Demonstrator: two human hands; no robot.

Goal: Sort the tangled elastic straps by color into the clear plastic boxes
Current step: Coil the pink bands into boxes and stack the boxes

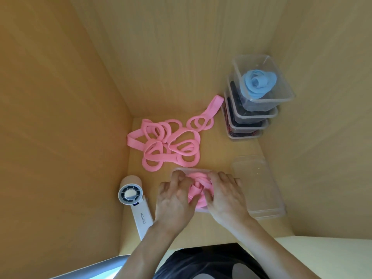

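Near the front edge of the desk, a coiled pink bundle (198,188) is gripped by the curled fingers of the left hand (174,198) and right hand (226,196) and is apparently pressed down into a clear box (177,170) so that it fits. Behind it, tangled pink straps (171,146) are left unsorted. At the far right corner, filled boxes (251,115) are stacked out of the way, a blue strap (258,83) uppermost.

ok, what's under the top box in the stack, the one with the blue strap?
Three more clear boxes. The upper ones hold dark straps; the lowest box shows red through its wall. The boxes above cover the rest.
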